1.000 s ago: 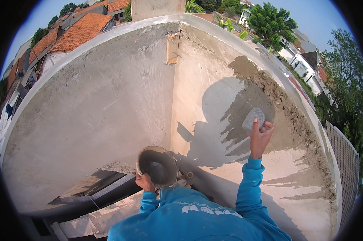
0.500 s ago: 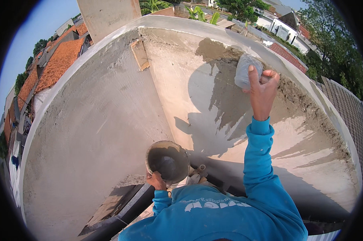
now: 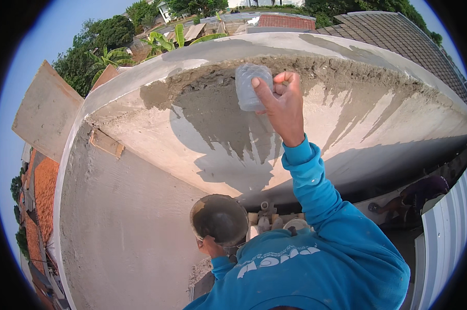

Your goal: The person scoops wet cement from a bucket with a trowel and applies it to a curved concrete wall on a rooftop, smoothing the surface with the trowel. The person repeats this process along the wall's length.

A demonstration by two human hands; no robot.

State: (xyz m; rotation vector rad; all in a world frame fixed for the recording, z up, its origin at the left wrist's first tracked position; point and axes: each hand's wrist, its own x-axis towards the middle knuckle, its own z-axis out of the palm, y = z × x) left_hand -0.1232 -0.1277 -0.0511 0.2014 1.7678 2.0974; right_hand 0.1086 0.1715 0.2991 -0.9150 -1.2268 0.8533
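Observation:
My right hand (image 3: 285, 106) is raised, with thumb and fingers closed around a clear, cloudy plastic cup (image 3: 248, 85) that looks like a cut-off bottle. The cup is tilted in front of the rough, broken strip (image 3: 326, 71) along the top of a concrete wall (image 3: 166, 150). Below it a dark wet patch (image 3: 212, 116) runs down in streaks. Down near my body, my left hand (image 3: 211, 247) grips the near rim of a dark bucket (image 3: 227, 209), which leans with its mouth toward me. What little the bucket holds is hard to make out.
A small wooden piece (image 3: 107, 142) sits at the wall corner, and a large board (image 3: 48, 111) stands beyond it at left. Fittings and pale containers (image 3: 264, 222) lie beside the bucket. At lower right, a person (image 3: 424, 194) is below, near a corrugated sheet (image 3: 445, 248).
The view has turned to the right, so the wall corner sits farther left. My right hand still holds the cup near the wall's top, and my left hand keeps hold of the bucket.

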